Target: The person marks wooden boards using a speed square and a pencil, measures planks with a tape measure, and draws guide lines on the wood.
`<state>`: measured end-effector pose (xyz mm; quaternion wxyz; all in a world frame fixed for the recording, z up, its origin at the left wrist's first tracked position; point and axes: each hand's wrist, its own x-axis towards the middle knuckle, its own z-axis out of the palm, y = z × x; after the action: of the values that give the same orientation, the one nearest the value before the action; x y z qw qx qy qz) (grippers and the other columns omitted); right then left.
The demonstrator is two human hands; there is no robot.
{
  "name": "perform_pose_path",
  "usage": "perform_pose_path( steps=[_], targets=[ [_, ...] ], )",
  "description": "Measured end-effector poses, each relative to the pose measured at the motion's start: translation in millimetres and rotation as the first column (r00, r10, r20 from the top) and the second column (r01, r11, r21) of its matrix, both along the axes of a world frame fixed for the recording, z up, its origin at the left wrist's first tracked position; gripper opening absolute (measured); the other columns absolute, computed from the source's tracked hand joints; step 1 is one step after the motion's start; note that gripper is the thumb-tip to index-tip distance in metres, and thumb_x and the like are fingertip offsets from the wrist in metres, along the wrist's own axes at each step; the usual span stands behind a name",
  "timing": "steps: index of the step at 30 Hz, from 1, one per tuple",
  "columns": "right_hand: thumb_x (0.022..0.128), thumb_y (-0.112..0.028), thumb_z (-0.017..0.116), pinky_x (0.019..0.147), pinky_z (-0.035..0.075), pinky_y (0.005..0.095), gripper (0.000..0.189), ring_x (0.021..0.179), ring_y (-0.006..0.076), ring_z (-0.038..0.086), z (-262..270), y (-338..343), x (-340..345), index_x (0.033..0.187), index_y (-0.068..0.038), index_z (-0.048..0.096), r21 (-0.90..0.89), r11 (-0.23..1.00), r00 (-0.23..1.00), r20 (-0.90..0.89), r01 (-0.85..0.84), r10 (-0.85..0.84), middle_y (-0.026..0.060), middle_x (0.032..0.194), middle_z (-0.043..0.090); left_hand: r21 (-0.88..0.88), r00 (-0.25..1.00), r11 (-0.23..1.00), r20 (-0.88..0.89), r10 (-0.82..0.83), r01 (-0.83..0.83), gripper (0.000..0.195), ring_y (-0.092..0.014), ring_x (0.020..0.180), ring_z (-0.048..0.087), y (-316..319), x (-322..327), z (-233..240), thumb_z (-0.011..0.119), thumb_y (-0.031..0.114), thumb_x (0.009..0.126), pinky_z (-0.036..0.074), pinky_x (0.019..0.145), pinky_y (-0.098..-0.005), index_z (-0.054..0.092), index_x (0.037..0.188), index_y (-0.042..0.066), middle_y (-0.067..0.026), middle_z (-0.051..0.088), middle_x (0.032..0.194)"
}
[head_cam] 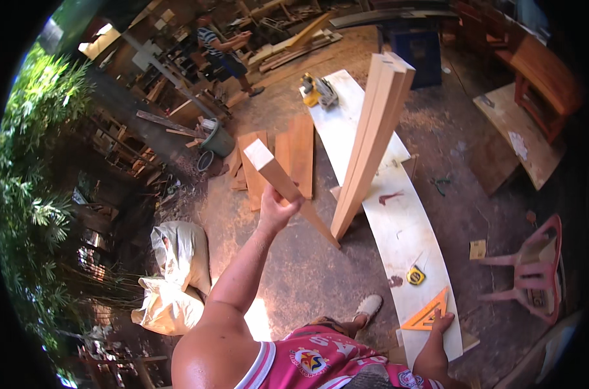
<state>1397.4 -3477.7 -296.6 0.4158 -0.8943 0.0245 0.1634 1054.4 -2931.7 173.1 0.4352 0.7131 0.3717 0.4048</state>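
My left hand [277, 210] grips a squared wooden post [287, 185] around its upper part. The post leans, with its pale end toward me and its lower end near the floor. My right hand [441, 322] holds an orange speed square [425, 313] against a long white board [416, 228]. A yellow tape measure [415, 275] lies on the board just beyond the square. Several similar squared posts [372, 141] stand bundled together and tilted against the board's left edge. A yellow and grey power tool [320, 91] rests at the board's far end.
Flat wooden planks [294, 155] lie on the floor, beyond the held post. Filled sacks [180, 257] sit at left, near a green bucket [218, 138]. A pink plastic chair [533, 272] lies tipped at right, with pliers [439, 185] on the floor. Another person [224, 46] stands at the back.
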Motion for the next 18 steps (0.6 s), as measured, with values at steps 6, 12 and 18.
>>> perform_pose_path(
  steps=[6, 12, 18],
  targets=[
    [0.076, -0.012, 0.081, 0.082, 0.044, 0.0342, 0.048, 0.091, 0.0183, 0.047, 79.9, 248.0, 25.0, 0.1, -0.002, 0.041, 0.275, 0.809, 0.849, 0.062, -0.52, 0.525, 0.007, 0.097, 0.046, 0.024, 0.986, 0.989, 0.092, 0.141, -0.144, 0.052, -0.018, 0.101, 0.062, -7.8, -78.9, 10.7, 0.074, 0.003, 0.076, 0.052, 0.09, -0.0334, 0.048, 0.12, 0.001, -0.0095, 0.06, 0.113],
    [0.078, -0.021, 0.08, 0.086, 0.052, 0.0431, 0.049, 0.097, 0.0369, 0.065, 64.0, 419.0, 17.7, 0.107, -0.001, 0.046, -0.145, 0.836, 0.849, -0.093, -0.529, 0.52, 0.0206, 0.103, 0.064, -0.026, 0.982, 0.987, 0.095, 0.161, -0.16, 0.052, -0.016, 0.106, 0.061, 9.5, -84.6, 15.1, 0.073, 0.002, 0.077, 0.051, 0.092, -0.0337, 0.049, 0.123, 0.002, -0.0084, 0.061, 0.117],
    [0.091, -0.025, 0.067, 0.087, 0.048, 0.0407, 0.033, 0.099, 0.0331, 0.061, 135.6, 437.2, -5.4, 0.11, -0.001, 0.053, 0.219, 0.841, 0.844, 0.352, -0.494, 0.404, 0.0177, 0.106, 0.061, -0.017, 0.984, 0.993, 0.13, 0.119, -0.118, 0.049, -0.018, 0.113, 0.058, 0.4, -87.5, 19.0, 0.077, 0.008, 0.075, 0.047, 0.098, -0.0344, 0.058, 0.12, 0.001, -0.0082, 0.063, 0.12]
  ],
)
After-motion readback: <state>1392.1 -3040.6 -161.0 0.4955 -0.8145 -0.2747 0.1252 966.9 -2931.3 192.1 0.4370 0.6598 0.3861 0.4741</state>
